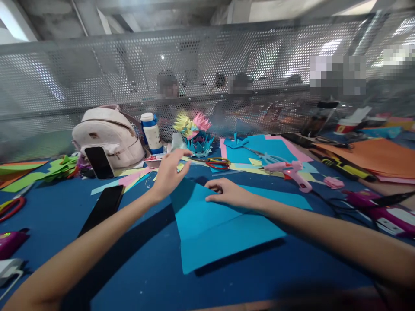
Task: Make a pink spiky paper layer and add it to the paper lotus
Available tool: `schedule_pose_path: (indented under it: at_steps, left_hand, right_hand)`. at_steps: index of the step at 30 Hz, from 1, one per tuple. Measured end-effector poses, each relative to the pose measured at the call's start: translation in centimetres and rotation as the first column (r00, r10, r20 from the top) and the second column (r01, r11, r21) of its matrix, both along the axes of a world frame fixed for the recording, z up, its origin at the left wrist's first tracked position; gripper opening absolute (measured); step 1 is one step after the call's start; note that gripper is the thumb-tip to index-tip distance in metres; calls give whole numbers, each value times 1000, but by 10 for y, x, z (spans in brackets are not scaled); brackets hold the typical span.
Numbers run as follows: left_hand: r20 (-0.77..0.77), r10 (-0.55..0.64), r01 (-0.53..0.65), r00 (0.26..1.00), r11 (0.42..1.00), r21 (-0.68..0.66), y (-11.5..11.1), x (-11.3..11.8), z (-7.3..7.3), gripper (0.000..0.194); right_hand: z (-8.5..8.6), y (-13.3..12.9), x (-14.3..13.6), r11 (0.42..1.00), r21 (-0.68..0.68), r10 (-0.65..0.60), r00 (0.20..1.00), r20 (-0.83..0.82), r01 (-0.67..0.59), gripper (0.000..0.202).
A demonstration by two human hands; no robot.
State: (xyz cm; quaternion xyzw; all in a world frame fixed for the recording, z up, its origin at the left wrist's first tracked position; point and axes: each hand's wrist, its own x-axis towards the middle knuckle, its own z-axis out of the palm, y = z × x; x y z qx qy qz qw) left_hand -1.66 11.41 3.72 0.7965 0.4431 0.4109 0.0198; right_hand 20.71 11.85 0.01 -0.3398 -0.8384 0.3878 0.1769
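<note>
A large blue paper sheet (223,237) with a crease across it lies in front of me on the dark blue table, its near edge lifted a little. My left hand (171,172) hovers over the sheet's far left corner, fingers apart, holding nothing. On the upper part of the sheet rests my right hand (227,193), its fingers curled toward the thumb; whether paper is pinched between them is too small to tell. Red-handled scissors (218,163) lie just beyond both hands. Farther right is a pink glue gun (288,170).
Behind stand a white backpack (108,136), a bottle (151,133) and folded paper flowers (199,142). A phone leans on the backpack; a black phone (103,206) lies at left. Orange sheets (379,157), cables and a purple tool (379,211) are at right. A perforated metal screen rises behind.
</note>
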Motion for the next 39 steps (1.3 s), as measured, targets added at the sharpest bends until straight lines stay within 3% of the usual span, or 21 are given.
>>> schedule_pose_path:
  at_steps: [2, 3, 5, 6, 8, 10, 13, 19, 28, 35, 39]
  left_hand:
    - [197, 43, -51, 979, 998, 36, 0, -16, -3, 37]
    - [320, 57, -56, 946, 998, -14, 1, -24, -7, 46]
    - [572, 47, 99, 819, 970, -223, 2, -39, -20, 53]
    - [656, 27, 260, 754, 906, -335, 2, -45, -28, 50]
    - [788, 17, 544, 616, 714, -441, 1, -53, -42, 47]
    - [822, 24, 614, 569, 652, -445, 0, -56, -55, 45]
    - [836, 40, 621, 548, 650, -438, -1, -58, -65, 41]
    - [875, 132, 670, 467, 593, -447, -3, -61, -66, 47]
    - [843, 195, 602, 502, 621, -502, -9, -59, -60, 29]
    - [795, 271, 458, 542, 699, -550, -12, -56, -57, 24]
    - [712, 275, 438, 646, 630, -641, -19, -51, -56, 21]
  right_hand:
    - [-1, 2, 3, 1000, 6, -28, 998, -51, 29, 25]
    - [-1, 2, 5, 999, 12, -50, 997, -59, 50, 25]
    - [-2, 1, 8, 996, 20, -86, 995, -58, 88, 26]
    - [-4, 2, 9, 995, 15, -93, 994, -51, 94, 27]
    - [-9, 4, 9, 996, -2, -85, 996, -35, 85, 29]
    - [-14, 8, 8, 997, -2, -73, 997, -28, 73, 31]
    - [-17, 12, 6, 999, -6, -42, 999, -20, 42, 35]
    - [-15, 12, 6, 998, -52, 30, 999, 40, -28, 38]
    - [-16, 13, 7, 997, 7, 73, 991, 116, -74, 38]
    - [-18, 10, 6, 995, 45, 88, 988, 126, -94, 37]
    - [-17, 6, 5, 1000, 26, 4, 998, 61, -6, 37]
